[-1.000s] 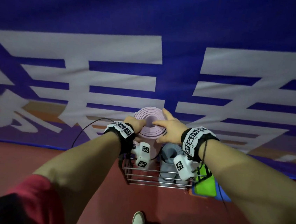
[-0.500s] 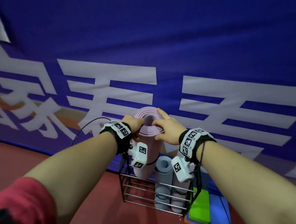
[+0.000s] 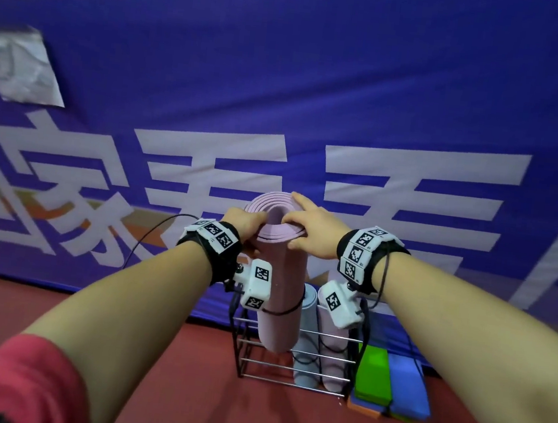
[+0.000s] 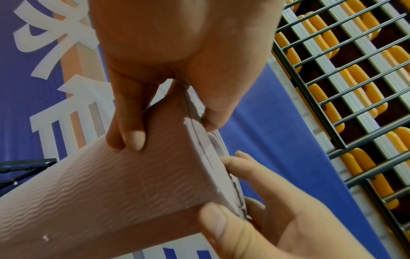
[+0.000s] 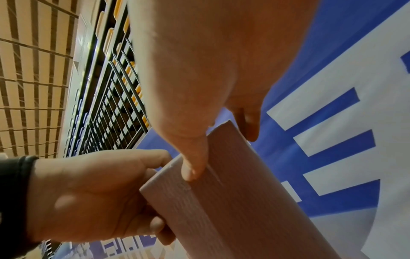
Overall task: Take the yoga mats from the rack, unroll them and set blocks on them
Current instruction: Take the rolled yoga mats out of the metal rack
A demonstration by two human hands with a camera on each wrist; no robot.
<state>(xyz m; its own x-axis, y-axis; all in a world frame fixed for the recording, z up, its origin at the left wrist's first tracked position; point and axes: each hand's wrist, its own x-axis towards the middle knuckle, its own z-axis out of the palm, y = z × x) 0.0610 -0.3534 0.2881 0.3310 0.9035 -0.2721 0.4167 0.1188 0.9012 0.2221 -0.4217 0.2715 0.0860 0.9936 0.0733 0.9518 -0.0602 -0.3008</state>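
Both hands, L (image 3: 247, 220) & R (image 3: 315, 230), grip pink mat (image 3: 281, 273) top; banner (image 3: 317, 94) lettering white, partly hidden.

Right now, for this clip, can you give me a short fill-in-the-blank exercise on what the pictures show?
1. Both hands grip the top end of the rolled ____ mat.
2. The left hand and right hand hold it above the wire ____.
3. Right of the rack on the floor, a green block lies beside a ____ block.

Missing words: pink; rack; blue
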